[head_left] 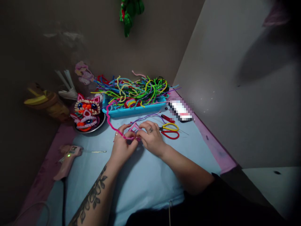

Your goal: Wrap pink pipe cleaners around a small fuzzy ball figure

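Both my hands meet over the middle of the blue-covered table, fingers pinched around pink pipe cleaners. A hot-pink pipe cleaner [112,125] runs from between my fingers up toward the blue tray. Lighter pink pipe cleaner bent into an angled shape [134,126] shows between the fingertips. My left hand [123,146] is closed on the hot-pink strand. My right hand [151,136] is closed at the other side of the bent piece; its fingertips partly hide the join. Just beyond the hands lie purple pipe cleaners [150,116].
A blue tray [136,110] heaped with colourful pipe cleaners stands behind. Scissors with yellow and red handles [171,135], a red-handled tool [167,118] and a phone [180,110] lie right. Leftward are a pink glue gun [68,163] and a bowl [101,124] holding fuzzy animal faces.
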`<state>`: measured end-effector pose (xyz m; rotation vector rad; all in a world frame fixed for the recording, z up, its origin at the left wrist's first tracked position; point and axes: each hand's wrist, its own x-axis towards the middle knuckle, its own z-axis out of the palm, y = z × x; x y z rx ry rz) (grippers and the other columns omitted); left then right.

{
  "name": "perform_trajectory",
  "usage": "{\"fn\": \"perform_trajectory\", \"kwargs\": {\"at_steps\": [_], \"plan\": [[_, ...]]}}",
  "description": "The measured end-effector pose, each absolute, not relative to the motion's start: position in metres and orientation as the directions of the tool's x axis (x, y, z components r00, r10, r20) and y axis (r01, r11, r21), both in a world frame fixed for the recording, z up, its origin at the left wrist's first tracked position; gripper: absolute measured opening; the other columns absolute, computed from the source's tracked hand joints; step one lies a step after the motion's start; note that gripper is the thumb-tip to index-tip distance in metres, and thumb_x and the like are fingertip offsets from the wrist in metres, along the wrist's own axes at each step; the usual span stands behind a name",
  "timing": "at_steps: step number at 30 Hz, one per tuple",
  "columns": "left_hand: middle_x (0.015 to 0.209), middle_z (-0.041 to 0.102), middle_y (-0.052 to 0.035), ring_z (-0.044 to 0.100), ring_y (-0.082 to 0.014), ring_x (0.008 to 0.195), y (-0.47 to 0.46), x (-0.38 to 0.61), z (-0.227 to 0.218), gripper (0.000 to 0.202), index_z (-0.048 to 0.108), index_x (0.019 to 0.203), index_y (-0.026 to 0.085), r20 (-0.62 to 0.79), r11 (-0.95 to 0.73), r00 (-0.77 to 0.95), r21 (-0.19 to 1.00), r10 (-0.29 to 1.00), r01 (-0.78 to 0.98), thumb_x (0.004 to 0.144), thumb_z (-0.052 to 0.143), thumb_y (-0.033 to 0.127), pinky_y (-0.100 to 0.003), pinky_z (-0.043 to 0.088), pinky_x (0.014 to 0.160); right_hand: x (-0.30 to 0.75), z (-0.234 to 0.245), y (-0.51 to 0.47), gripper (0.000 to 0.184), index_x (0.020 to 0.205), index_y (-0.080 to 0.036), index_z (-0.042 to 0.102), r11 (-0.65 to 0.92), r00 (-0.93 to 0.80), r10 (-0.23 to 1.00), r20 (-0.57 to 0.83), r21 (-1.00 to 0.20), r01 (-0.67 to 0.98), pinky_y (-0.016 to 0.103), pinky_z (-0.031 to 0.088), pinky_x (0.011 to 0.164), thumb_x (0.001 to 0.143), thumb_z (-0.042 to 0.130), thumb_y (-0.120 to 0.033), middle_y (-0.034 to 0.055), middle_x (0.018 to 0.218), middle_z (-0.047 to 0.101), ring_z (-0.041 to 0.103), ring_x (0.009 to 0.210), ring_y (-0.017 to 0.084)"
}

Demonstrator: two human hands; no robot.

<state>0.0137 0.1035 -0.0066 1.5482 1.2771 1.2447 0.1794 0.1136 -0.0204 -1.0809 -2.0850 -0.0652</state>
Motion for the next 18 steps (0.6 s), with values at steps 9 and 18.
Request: {"fn": "perform_trajectory", "kwargs": {"at_steps": [9,18], "plan": [[0.116,0.062,-0.0110,0.067,-0.0191,0.088,0.106,0.014,-0.013,0.053,0.058,0.116,0.022,-0.299,0.286,-0.035,0.936,0.954,-0.204,0.069,0.080,0.031,-0.027,0.052,0.068,0.184,-0.023,0.127,0.007,0.077,-0.021,0.061,0.402,0.113,0.876,0.469,-0.839,0.367,0.036,0.049,0.083,0.081,0.058,-0.016,0.0051,0.094,0.052,0.056,0.091,0.020],[0.087,0.069,-0.0013,0.068,-0.0130,0.071,0.103,0.027,-0.008,0.023,0.065,0.097,0.019,-0.413,0.386,0.144,0.598,0.900,-0.702,0.076,0.071,0.011,-0.027,0.060,0.068,0.172,-0.030,0.122,0.004,0.074,-0.021,0.065,0.371,0.069,0.908,0.414,-0.868,0.329,0.034,0.050,0.087,0.078,0.065,-0.019,0.0059,0.102,0.053,0.057,0.102,0.020]]}}
